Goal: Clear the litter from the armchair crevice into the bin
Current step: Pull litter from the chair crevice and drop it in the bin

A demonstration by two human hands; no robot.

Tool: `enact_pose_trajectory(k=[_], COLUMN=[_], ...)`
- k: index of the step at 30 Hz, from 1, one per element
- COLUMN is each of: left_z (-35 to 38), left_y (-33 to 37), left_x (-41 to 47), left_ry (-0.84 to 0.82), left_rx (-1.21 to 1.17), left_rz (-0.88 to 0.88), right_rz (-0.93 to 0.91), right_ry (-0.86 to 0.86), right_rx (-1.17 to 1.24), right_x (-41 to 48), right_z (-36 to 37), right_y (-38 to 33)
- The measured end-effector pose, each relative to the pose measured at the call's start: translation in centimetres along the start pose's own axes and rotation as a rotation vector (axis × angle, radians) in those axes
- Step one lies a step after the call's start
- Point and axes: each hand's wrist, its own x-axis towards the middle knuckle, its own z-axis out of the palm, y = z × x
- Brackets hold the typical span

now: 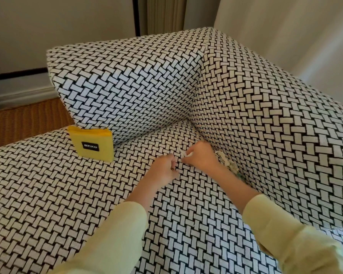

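Observation:
The armchair (255, 115) is covered in black-and-white woven-pattern fabric. Pale crumpled litter (229, 164) is wedged in the crevice between the seat and the right armrest. My right hand (201, 156) rests on the seat just left of that crevice and pinches a small pale scrap of litter (184, 154) in its fingertips. My left hand (165, 168) lies on the seat beside it with its fingers curled into a fist; whether anything is inside it is hidden. No bin is in view.
A folded yellow cloth (93, 143) with a black label leans against the back cushion (127, 86) at the seat's left. A wicker surface (24, 119) lies to the far left, with wall and curtain behind.

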Motion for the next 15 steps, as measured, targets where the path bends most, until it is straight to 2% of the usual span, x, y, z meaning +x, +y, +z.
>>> enact_pose_trajectory(k=[4, 9, 12, 15], left_z=[0.5, -0.4, -1.5, -3.3], left_y=[-0.5, -1.1, -1.3, -1.2], left_x=[-0.1, -0.3, -0.2, 0.0], left_ry=[0.068, 0.104, 0.119, 0.066], left_rx=[-0.002, -0.010, -0.252, -0.818], left_rz=[-0.003, -0.072, -0.253, -0.539], right_rz=[-0.030, 0.000, 0.083, 0.145], right_ry=[-0.024, 0.044, 0.105, 0.101], right_rx=[-0.046, 0.165, 0.411, 0.557], right_x=[0.1, 0.3, 0.8, 1.0], right_z=[0.4, -0.2, -1.8, -2.6], right_y=[-0.6, -0.4, -0.2, -0.4])
